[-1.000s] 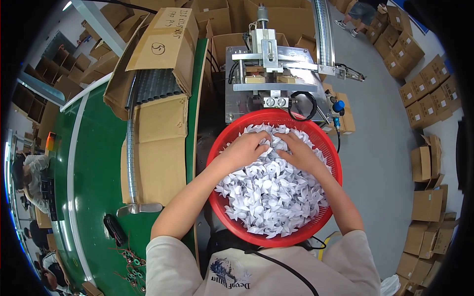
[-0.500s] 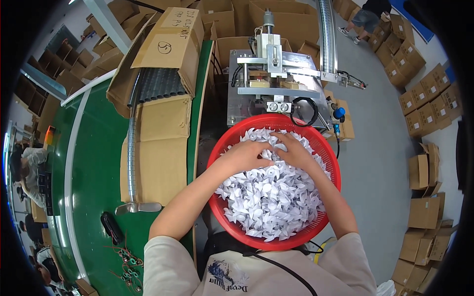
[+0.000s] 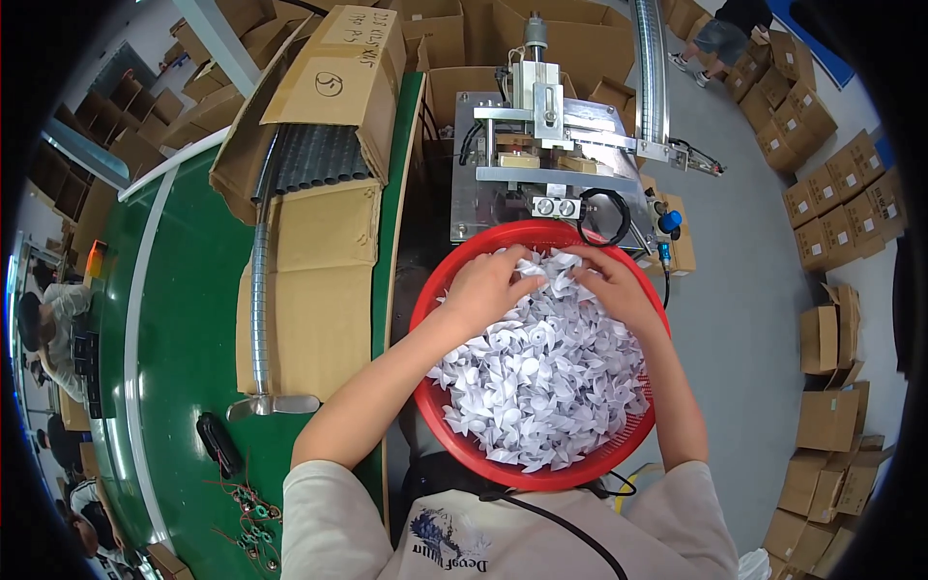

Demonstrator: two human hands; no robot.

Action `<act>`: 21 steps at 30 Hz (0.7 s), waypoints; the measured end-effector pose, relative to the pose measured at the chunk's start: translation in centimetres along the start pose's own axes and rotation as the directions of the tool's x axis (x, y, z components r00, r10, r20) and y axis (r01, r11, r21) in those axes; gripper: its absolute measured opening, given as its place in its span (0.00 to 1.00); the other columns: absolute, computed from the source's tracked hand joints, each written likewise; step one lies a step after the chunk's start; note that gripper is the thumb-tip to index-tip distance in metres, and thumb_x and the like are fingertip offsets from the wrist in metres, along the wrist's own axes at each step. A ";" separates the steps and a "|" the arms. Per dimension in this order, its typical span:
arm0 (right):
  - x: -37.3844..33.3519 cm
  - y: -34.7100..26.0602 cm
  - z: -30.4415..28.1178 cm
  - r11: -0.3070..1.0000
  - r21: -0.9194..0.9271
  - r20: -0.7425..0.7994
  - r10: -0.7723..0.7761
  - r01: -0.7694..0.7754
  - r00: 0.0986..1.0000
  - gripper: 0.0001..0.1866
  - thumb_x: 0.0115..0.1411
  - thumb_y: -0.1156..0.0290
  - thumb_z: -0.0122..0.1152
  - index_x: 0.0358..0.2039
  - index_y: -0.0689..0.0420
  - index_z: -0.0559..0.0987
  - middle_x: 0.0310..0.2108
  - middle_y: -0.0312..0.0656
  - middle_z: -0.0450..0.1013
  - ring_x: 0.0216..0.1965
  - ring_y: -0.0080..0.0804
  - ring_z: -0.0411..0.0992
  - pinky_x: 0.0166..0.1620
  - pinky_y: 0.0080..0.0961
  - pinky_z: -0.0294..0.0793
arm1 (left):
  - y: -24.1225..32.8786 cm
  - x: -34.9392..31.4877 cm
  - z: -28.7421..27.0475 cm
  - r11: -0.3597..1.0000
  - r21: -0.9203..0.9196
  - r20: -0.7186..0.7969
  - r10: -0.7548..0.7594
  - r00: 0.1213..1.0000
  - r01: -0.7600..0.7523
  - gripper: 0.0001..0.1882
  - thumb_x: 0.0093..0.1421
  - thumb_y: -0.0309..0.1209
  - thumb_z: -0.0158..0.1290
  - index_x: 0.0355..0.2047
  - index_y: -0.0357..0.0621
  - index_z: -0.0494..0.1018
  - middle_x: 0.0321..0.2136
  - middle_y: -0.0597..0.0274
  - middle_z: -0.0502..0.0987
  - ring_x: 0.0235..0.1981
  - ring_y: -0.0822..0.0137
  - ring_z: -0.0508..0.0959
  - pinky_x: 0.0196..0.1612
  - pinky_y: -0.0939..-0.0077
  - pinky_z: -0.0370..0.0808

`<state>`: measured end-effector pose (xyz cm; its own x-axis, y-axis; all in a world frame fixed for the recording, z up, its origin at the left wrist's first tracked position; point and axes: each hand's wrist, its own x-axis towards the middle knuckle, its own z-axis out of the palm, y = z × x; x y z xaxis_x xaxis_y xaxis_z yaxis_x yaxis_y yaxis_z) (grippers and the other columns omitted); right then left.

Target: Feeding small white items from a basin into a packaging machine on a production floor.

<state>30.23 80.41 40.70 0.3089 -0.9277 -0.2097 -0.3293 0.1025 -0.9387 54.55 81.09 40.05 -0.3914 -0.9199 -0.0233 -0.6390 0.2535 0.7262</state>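
A red plastic basket (image 3: 432, 425) stands in front of me, heaped with small white bladed pieces (image 3: 541, 377) that look like little fan wheels. Both my hands rest in the far part of the heap. My left hand (image 3: 483, 290) has its thumb and fingers apart, with fingertips among the pieces. Across a small gap, my right hand (image 3: 619, 293) spreads its fingers over the pieces near the basket's far right side. Some fingertips are partly hidden by the pieces, and no single piece shows firmly gripped.
Just beyond the basket stands a metal press-like machine (image 3: 541, 116). At left, a green table (image 3: 193, 358) bears an open carton (image 3: 329, 87) of dark metal tubes, a metal rail (image 3: 258, 309) and coiled wires (image 3: 253, 522). Stacked cartons (image 3: 831, 213) line the right wall; other people are farther off.
My hands have moved apart, the left one to the left and the right one to the right. White pieces now show between them. The view has shifted slightly.
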 end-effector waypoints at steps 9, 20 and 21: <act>-0.8 -3.2 -0.8 0.985 0.171 -0.046 0.045 -0.037 0.998 0.20 0.69 0.70 0.51 0.60 0.51 0.75 0.40 0.34 0.76 0.38 0.18 0.70 0.39 0.13 0.69 | -0.8 0.4 0.5 0.993 -0.068 -0.129 0.091 0.987 -0.100 0.15 0.62 0.37 0.57 0.44 0.40 0.75 0.28 0.53 0.82 0.27 0.51 0.81 0.34 0.57 0.76; 1.4 -10.4 -2.6 0.988 0.135 -0.110 -0.063 0.078 0.992 0.21 0.68 0.68 0.53 0.61 0.48 0.75 0.40 0.35 0.76 0.41 0.20 0.71 0.40 0.16 0.73 | 0.5 0.2 -0.8 0.999 0.022 -0.016 0.025 1.000 -0.024 0.14 0.62 0.39 0.56 0.35 0.38 0.77 0.23 0.51 0.80 0.24 0.48 0.78 0.31 0.57 0.74; 1.7 -11.0 -2.7 0.992 0.112 -0.111 -0.043 0.055 0.993 0.20 0.68 0.68 0.53 0.61 0.48 0.75 0.40 0.35 0.76 0.41 0.20 0.71 0.40 0.17 0.73 | 0.4 0.2 -0.8 0.999 0.028 -0.004 0.024 1.000 -0.024 0.14 0.62 0.39 0.56 0.34 0.38 0.77 0.23 0.51 0.80 0.24 0.48 0.78 0.31 0.57 0.74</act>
<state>32.00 76.72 51.38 0.2218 -0.9653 -0.1378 -0.2095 0.0908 -0.9736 54.70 80.75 40.88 -0.4038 -0.9148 -0.0026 -0.6478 0.2839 0.7069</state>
